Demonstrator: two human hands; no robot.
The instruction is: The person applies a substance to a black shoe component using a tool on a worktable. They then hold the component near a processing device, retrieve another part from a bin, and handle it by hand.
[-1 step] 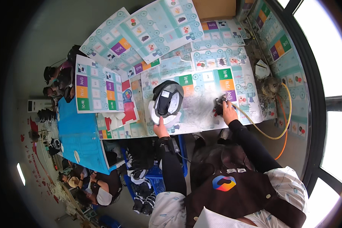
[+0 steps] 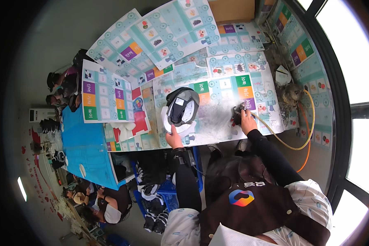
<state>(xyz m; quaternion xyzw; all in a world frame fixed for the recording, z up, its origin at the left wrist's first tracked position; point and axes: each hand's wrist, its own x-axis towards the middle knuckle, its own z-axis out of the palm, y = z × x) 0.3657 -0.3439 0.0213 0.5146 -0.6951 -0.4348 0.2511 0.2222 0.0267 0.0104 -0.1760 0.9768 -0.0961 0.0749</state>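
Upside down over the left part of the table sits a dark grey cap (image 2: 188,96) with a white brim, its lining and a label showing. My left hand (image 2: 174,138) is closed on the near edge of the brim. My right hand (image 2: 247,121) is wrapped round a small dark spray gun (image 2: 237,115), low over the table to the right of the cap. From the gun a yellow hose (image 2: 285,144) loops away to the right. Between cap and gun, the printed sheet on the table (image 2: 217,112) is smeared grey.
Printed boards (image 2: 174,30) stand along the back and left of the table. A grimy fitting (image 2: 292,94) and an orange hose (image 2: 307,143) lie at the right. Below the table's near edge is a blue crate (image 2: 168,192) of black and white items. Several people are at the far left.
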